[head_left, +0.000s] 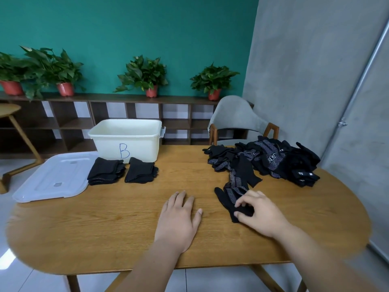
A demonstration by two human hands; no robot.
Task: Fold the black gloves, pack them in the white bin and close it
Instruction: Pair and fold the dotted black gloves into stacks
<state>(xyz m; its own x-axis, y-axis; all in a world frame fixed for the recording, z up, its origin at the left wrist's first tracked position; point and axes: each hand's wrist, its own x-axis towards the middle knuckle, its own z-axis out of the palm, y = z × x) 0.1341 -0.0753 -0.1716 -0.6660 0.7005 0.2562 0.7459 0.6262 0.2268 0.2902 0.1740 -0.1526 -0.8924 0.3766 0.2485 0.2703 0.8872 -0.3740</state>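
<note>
A wooden oval surface fills the near scene. Behind it a low dark shelf runs along the far wall and carries four potted plants. A grey chair stands at the far right edge of the surface, just behind the loose glove pile.

The white bin, marked B, stands open at the far left of the surface. Its lid lies flat to the near left of it, overhanging the left edge. Two folded stacks of black gloves lie side by side just in front of the bin, between it and the grips; the left stack touches the lid.

One glove trails from the pile toward the near side. The right grip pinches its near end with curled fingers. The left grip lies flat on the bare wood, fingers straight and slightly spread, left of the glove and apart from it.
</note>
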